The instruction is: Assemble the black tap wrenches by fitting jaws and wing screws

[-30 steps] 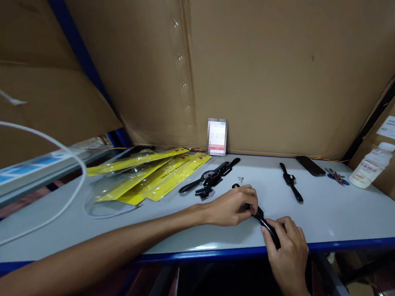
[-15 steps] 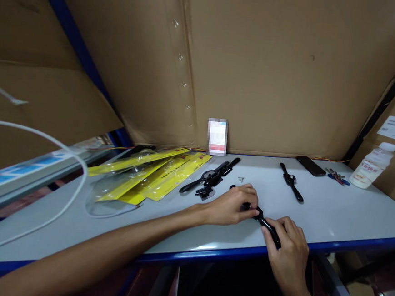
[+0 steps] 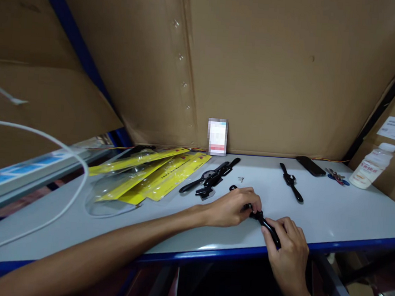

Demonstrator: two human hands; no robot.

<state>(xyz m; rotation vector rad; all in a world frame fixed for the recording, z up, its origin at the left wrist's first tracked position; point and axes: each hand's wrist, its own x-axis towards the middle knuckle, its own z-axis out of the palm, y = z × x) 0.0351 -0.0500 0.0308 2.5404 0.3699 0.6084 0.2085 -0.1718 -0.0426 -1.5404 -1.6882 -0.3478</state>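
Note:
A black spokeshave [image 3: 270,231] lies slantwise over the front part of the table, between my hands. My right hand [image 3: 289,246] is closed round its near handle. At its middle my left hand [image 3: 239,208] has thumb and fingers bent in a pinch, covering much of the tool's body; any small part under the fingertips is hidden. The far handle tip shows beyond my left hand. Behind that hand lie more black spokeshaves [image 3: 216,176] and a loose black piece with a grey blade [image 3: 205,193]. Small silvery screws [image 3: 240,179] rest nearby.
Yellow cards in clear packaging [image 3: 168,175] are heaped at the left. Another spokeshave [image 3: 291,182], a dark phone [image 3: 311,166], keys [image 3: 337,177] and a white bottle [image 3: 370,168] stand or lie at the right. A lit screen [image 3: 217,137] leans on the cardboard wall. A white cable [image 3: 78,179] loops at left.
My left fingers have shifted slightly to the right and curled more over the spokeshave's middle. My right hand keeps its place on the handle.

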